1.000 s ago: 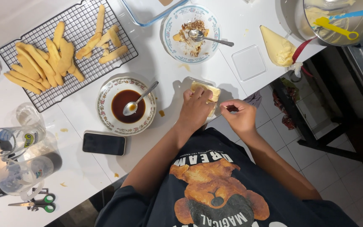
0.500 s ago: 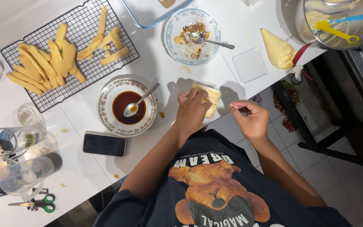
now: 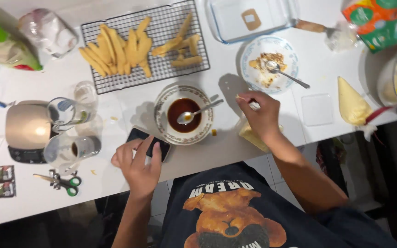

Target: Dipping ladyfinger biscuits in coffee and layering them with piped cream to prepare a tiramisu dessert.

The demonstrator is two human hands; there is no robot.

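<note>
Head cam looking straight down on a white counter (image 3: 272, 27), so the clock directions go by how the picture sits.

The person's left hand (image 3: 138, 167) is laid on a dark phone (image 3: 155, 144) close to the counter's near edge, fingers curled loosely over it with the hand's back to the camera, so whether it's actually gripping or just tapping is anyone's guess. The phone sits at about 8 o'clock from the saucer of dark sauce (image 3: 184, 114), just beside its rim, probably parked there to stay out of the food.

The right hand (image 3: 259, 115) is pinched shut on something small and pale, too tiny to name, just at 3 o'clock of that saucer. Under the wrist a pale yellow pastry piece (image 3: 250, 137) pokes out, lying flat on the counter near the edge.

A spoon (image 3: 197, 112) rests in the sauce with its handle pointing toward 2 o'clock, right at the right hand's fingers, easy to knock. At 12 o'clock there's a wire rack (image 3: 145, 43) loaded with golden sticks (image 3: 116, 53). A plate with crumbly filling (image 3: 268, 64) and its own spoon sits at 1 o'clock. Off at 3 o'clock lies a filled piping bag (image 3: 352, 101). Two glass cups (image 3: 70, 131) and small scissors (image 3: 63, 180) crowd the 9 o'clock side.
</note>
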